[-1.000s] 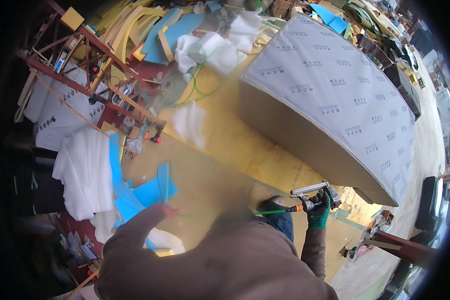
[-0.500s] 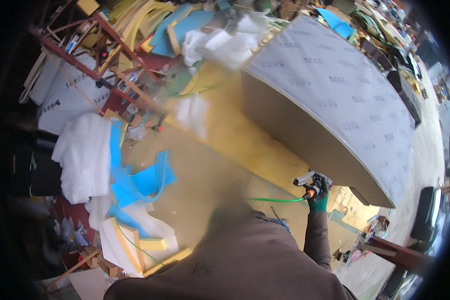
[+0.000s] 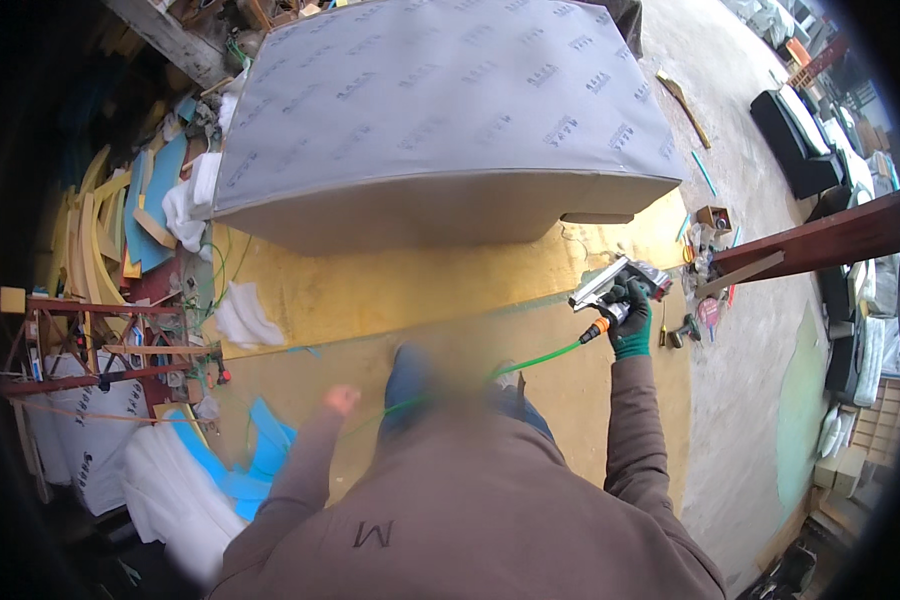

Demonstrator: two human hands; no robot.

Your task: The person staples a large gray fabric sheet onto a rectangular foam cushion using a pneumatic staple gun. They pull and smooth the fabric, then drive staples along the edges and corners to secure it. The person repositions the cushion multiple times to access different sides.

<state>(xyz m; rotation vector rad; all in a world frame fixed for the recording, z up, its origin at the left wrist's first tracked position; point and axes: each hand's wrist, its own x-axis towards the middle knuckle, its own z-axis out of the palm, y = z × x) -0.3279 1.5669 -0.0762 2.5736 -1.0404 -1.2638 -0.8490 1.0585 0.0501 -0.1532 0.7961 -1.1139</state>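
Observation:
My right hand [image 3: 630, 322], in a dark green glove, is wrapped round an air staple gun [image 3: 602, 284]. A green air hose [image 3: 545, 358] runs from the gun's orange fitting back towards my body. Low on the left, my bare left hand [image 3: 342, 398] hangs away from everything around it; its fingers are blurred. In front of me lies a large tan upholstered furniture piece [image 3: 390, 215], with printed grey backing cloth [image 3: 450, 110] over its upper face. The gun is a little nearer to me than the piece's right end, apart from it.
A yellow-topped, tan-edged work surface [image 3: 370, 290] carries the piece. White wadding [image 3: 248, 315] lies at its left, blue foam [image 3: 255, 450] lower down. Foam strips [image 3: 100, 220] heap up far left. A red-brown beam [image 3: 820, 238] juts in from the right, near hand tools [image 3: 685, 330].
My view has swung right, so the furniture piece now lies straight ahead. My left hand has come into view. The staple gun remains in my right hand.

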